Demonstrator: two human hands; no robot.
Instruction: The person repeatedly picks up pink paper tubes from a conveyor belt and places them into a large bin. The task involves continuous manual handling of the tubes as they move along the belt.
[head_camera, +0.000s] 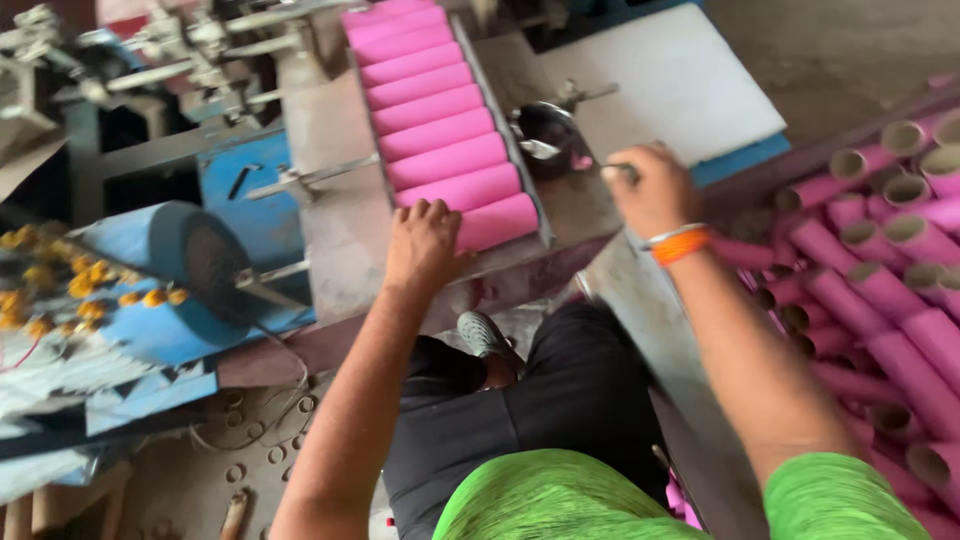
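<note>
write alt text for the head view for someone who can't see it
A person's left hand rests on the nearest pink cardboard tube in a row on a metal tray, while the right hand holds a thin tool beside a small dark metal bowl. More pink tubes are piled at right.

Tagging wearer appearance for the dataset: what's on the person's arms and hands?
Both forearms are bare. Short bright green sleeves show at the upper arms. The right hand has an orange band with a thin silver bangle at the wrist. The left hand wears nothing.
</note>
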